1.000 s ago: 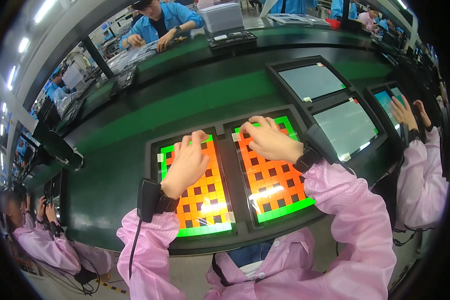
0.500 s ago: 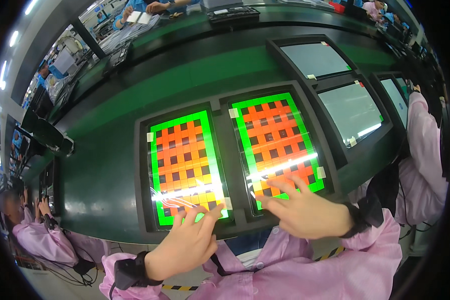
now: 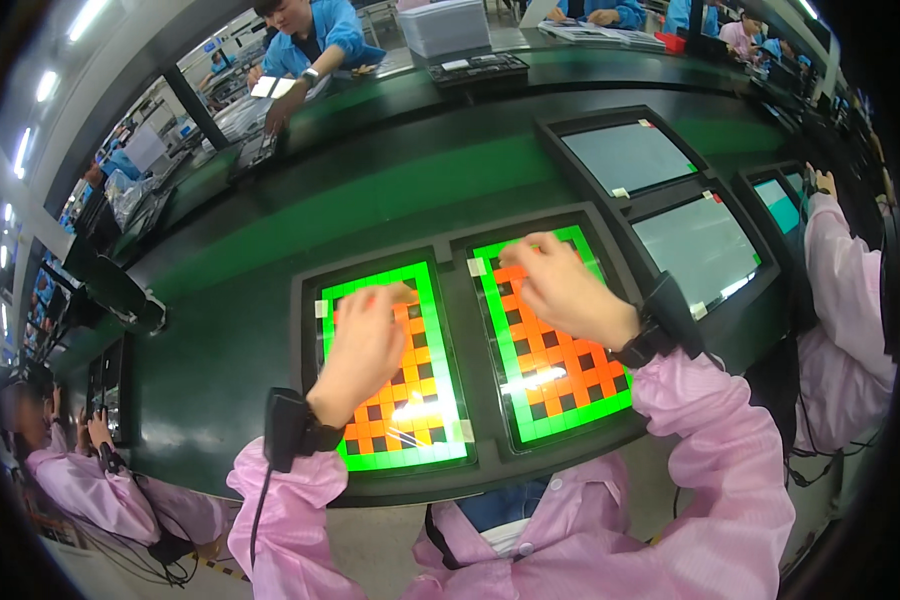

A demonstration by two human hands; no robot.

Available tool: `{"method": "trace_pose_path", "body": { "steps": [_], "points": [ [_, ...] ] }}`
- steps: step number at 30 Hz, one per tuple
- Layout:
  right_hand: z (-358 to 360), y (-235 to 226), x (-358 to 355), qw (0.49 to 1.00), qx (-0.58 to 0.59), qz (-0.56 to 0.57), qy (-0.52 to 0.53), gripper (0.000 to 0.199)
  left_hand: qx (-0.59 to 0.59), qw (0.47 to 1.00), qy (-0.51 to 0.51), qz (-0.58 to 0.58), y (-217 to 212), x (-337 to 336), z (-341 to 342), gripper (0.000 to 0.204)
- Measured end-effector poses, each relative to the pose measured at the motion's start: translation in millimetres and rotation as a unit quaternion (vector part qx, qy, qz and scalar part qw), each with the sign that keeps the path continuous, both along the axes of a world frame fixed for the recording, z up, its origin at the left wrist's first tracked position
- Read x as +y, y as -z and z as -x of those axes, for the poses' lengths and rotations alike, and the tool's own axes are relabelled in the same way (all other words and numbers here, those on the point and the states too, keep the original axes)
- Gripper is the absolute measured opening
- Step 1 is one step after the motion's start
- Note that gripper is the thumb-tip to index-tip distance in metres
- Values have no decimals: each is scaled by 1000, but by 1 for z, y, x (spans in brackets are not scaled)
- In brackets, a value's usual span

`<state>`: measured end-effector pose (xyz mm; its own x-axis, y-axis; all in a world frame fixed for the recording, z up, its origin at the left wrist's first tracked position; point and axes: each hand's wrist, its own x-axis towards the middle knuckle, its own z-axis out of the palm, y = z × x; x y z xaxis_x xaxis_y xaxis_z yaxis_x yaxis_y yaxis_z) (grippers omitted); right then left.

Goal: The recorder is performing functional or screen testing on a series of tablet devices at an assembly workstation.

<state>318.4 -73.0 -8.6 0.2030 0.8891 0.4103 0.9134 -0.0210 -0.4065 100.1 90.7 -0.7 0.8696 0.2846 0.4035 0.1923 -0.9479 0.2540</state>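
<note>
Two tablets lie side by side in a dark foam tray [image 3: 489, 462], their lit screens showing a green border round an orange and black checked pattern. Over the upper part of the left tablet [image 3: 425, 395] is my left hand [image 3: 363, 350], fingers loosely bent, apart and slightly blurred. My right hand [image 3: 562, 290] reaches over the far left part of the right tablet [image 3: 570, 385], its fingers spread and bent down toward the glass. Neither hand holds anything. Whether the fingertips touch the screens I cannot tell. Small pale tabs stick to the tablets' edges.
To the right, another dark tray [image 3: 660, 190] holds two tablets with grey screens. Beyond it a pink-sleeved person [image 3: 840, 250] works at a teal-screened tablet [image 3: 778, 205]. A person in blue [image 3: 315, 45] sits across the green bench. A black cylinder [image 3: 120, 295] stands at left.
Both hands have moved from the near ends of the two screens toward their far ends. My view has tilted upward, and the neighbouring tablet's screen at right has turned teal.
</note>
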Motion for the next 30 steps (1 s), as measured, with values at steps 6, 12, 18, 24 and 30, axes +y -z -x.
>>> {"method": "trace_pose_path", "body": {
  "steps": [6,12,18,24,30],
  "points": [
    [2,-5,-17,994,-7,107,14,40,75,996,-47,-23,5,-3,15,47],
    [-28,0,-57,990,-50,84,98,36,117,970,-212,-37,-4,3,69,50],
    [20,-5,-34,995,-32,74,-51,37,133,991,-8,20,-9,-32,28,52],
    [-3,-6,-68,990,-67,117,44,41,143,977,-156,-8,-9,-26,69,49],
    [11,-13,-68,993,-41,110,-18,41,102,993,-56,34,-10,-40,59,53]
  ]
}}
